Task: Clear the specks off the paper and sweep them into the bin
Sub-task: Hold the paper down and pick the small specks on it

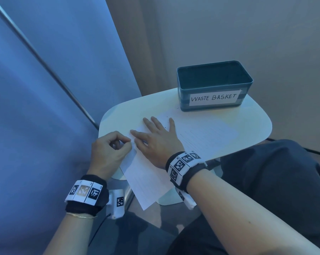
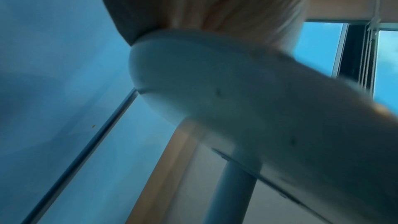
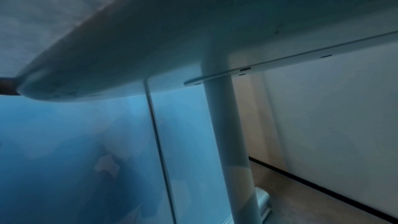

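Note:
A white lined paper (image 1: pixel 201 137) lies across the small white table (image 1: pixel 251 122), and its near end hangs over the front edge. A few tiny dark specks (image 1: pixel 177 108) dot the paper's far part, close to the bin. The teal bin (image 1: pixel 183 96), labelled "WASTE BASKET", stands at the table's back right and looks empty. My right hand (image 1: pixel 155 137) lies flat on the paper with its fingers spread. My left hand (image 1: pixel 127 142) pinches the paper's left edge with curled fingers. Both wrist views show only the table's underside (image 2: pixel 237 91); the fingers are hidden there.
A blue glass partition (image 1: pixel 45 89) with a metal bar rises close on the left. My knee in dark trousers (image 1: pixel 275 172) sits against the table's right front. The table's single leg (image 3: pixel 226 125) stands below. A pale wall is behind the bin.

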